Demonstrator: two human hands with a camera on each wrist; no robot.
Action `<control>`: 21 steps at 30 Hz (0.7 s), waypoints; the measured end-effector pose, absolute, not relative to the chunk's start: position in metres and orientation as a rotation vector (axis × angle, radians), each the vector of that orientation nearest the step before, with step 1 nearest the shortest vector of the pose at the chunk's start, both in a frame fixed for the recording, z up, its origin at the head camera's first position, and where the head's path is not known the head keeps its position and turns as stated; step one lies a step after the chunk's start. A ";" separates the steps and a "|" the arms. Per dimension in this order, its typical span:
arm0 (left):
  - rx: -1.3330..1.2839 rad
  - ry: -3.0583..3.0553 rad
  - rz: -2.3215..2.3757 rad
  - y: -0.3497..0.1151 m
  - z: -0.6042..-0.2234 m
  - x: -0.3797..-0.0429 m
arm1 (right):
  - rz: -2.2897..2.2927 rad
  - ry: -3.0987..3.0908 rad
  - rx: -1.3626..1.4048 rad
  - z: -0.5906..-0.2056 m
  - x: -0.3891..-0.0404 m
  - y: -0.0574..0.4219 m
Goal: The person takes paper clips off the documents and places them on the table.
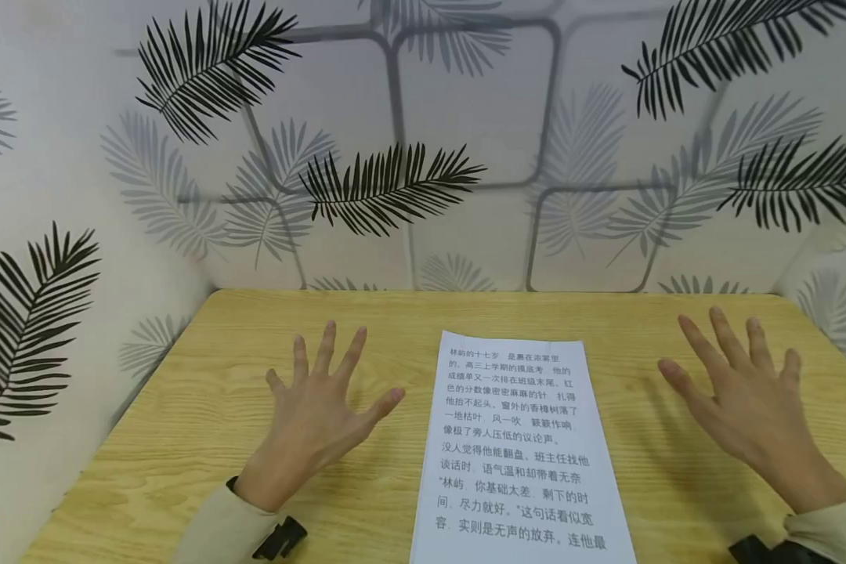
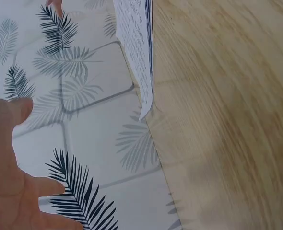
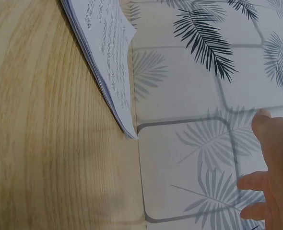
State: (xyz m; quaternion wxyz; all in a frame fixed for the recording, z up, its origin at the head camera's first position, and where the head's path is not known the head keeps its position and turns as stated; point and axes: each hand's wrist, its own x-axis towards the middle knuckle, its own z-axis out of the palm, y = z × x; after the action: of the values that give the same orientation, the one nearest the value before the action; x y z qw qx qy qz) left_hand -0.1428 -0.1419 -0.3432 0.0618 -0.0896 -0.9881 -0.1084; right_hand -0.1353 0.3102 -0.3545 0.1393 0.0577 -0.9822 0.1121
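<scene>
Head view: I've got the printed sheet (image 1: 518, 454) lying flat mid-desk (image 1: 204, 407). Left hand (image 1: 317, 415) sits left of the sheet, right hand (image 1: 743, 399) right of it, both with fingers spread, holding nothing. Leaf-print wall (image 1: 465, 157) behind the sheet.

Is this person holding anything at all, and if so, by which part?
Nothing is held. The left hand and the right hand are spread open above the table, either side of the printed sheet, not touching it.
</scene>
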 end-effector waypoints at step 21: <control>-0.475 -3.037 -0.697 -0.118 -0.357 -0.154 | 0.531 -2.783 0.256 -0.379 -0.122 0.310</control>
State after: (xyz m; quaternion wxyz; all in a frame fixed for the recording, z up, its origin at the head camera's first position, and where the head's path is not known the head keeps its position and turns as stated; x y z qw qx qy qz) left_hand -0.1535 -0.1177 -0.3574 -0.0053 -0.1506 -0.9636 -0.2210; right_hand -0.1219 0.3095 -0.3792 0.1479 0.0889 -0.9676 0.1846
